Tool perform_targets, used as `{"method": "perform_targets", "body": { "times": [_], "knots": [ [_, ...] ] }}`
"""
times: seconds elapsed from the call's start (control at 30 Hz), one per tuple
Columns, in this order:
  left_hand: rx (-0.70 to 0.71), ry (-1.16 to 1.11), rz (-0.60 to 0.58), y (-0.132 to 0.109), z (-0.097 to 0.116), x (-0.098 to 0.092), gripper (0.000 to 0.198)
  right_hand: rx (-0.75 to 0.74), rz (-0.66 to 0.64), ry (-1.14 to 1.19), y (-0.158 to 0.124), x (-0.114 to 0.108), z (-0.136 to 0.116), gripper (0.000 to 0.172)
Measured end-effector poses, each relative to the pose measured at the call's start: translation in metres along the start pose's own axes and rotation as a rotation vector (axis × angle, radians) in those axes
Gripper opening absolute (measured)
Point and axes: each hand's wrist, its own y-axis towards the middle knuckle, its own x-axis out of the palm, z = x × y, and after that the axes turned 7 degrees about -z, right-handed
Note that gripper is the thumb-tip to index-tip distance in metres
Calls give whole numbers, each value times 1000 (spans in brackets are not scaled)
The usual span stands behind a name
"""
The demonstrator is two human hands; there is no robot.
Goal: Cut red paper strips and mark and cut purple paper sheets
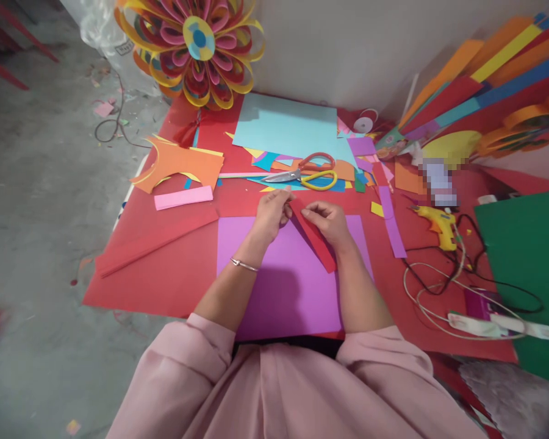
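Observation:
A red paper strip (319, 245) slants over a purple paper sheet (274, 311) in front of me. Its far end is pinched in the fingers of my left hand (273, 213). My right hand (330, 223) is closed at the strip's right edge, thumb and forefinger together on it. Just beyond my hands lie scissors (295, 177) with one red and one yellow handle, their blades pointing left. To the left, more red paper strips (158, 246) rest on the red table covering, near a folded pink strip (183, 197).
Orange cut paper (183, 161) and a light blue sheet (286, 125) lie farther back. A paper-loop flower (199, 39) stands at the back left. On the right are a yellow glue gun (441, 227), tangled cords, a white power strip (478, 326) and a green sheet (526, 244).

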Motion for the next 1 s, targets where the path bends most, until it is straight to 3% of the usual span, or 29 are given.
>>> {"method": "perform_targets", "body": {
  "times": [0.23, 0.5, 0.7, 1.0],
  "knots": [
    [38, 50, -95, -5, -2, -1, 42, -5, 2, -6, 1, 0, 0, 25],
    [-8, -49, 95, -1, 8, 2, 53, 0, -60, 23, 0, -3, 3, 26],
    [56, -5, -26, -5, 3, 1, 45, 4, -48, 3, 1, -3, 5, 28],
    [128, -151, 95, -2, 10, -3, 54, 2, -118, -17, -1, -8, 11, 29]
  ]
}}
